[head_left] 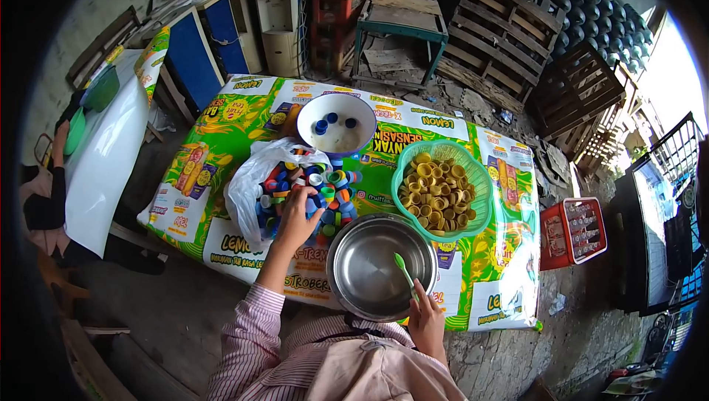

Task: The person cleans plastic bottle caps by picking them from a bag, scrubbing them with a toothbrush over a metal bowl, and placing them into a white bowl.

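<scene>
- Bottle caps (325, 187) lie heaped beside the steel bowl (369, 283); your left hand (298, 216) closes its fingers on them.
- Your right hand (426, 320) grips a green stick (404, 268) over that bowl's rim.

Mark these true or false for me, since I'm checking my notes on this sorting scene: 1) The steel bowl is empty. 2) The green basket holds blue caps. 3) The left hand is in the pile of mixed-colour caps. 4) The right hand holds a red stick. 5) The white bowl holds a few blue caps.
1) True: the steel bowl has nothing in it.
2) False: the green basket holds yellow caps.
3) True: the left hand reaches into the pile of mixed-colour caps beside the white plastic bag.
4) False: the right hand holds a green stick over the steel bowl's rim.
5) True: the white bowl holds a few blue caps.
</scene>
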The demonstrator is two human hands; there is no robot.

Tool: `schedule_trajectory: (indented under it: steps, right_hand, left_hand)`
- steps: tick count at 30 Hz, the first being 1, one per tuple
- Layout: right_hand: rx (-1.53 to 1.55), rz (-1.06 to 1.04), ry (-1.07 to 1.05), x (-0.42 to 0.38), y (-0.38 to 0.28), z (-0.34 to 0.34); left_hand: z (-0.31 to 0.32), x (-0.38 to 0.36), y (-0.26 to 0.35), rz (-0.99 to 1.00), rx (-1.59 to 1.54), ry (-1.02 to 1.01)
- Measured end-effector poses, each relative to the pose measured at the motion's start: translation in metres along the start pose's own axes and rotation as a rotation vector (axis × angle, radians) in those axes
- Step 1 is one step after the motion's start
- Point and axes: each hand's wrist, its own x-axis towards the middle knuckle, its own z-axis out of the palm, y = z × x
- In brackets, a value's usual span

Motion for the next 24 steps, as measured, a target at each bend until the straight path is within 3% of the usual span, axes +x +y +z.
schedule_trajectory:
  steps: [2,4,7,10,12,14,17,24]
  right_hand:
    - [0.017,-0.001,-0.022,-0.001,0.002,0.000]
    - [0.034,-0.012,-0.018,0.000,0.002,0.000]
    - [0.062,-0.005,-0.031,-0.001,0.000,-0.003]
    - [0.042,-0.019,-0.038,0.001,0.005,-0.004]
    - [0.008,-0.042,-0.039,0.002,0.008,-0.005]
    - [0.025,-0.054,-0.044,0.005,0.007,-0.007]
    - [0.034,-0.063,-0.027,0.006,0.009,-0.010]
    - [0.045,-0.052,0.002,0.004,0.018,-0.015]
  left_hand:
    - [-0.001,-0.013,-0.004,-0.166,-0.517,0.025]
    - [-0.010,-0.023,0.006,-0.161,-0.544,0.062]
    - [-0.016,-0.042,0.021,-0.255,-0.710,-0.037]
    - [-0.021,-0.055,0.062,-0.259,-0.701,-0.171]
    - [-0.004,-0.066,0.081,-0.089,-0.754,-0.241]
    - [0.007,-0.069,0.099,-0.064,-0.691,-0.376]
    - [0.031,-0.069,0.106,0.090,-0.468,-0.333]
    - [0.051,-0.070,0.101,0.002,-0.273,-0.452]
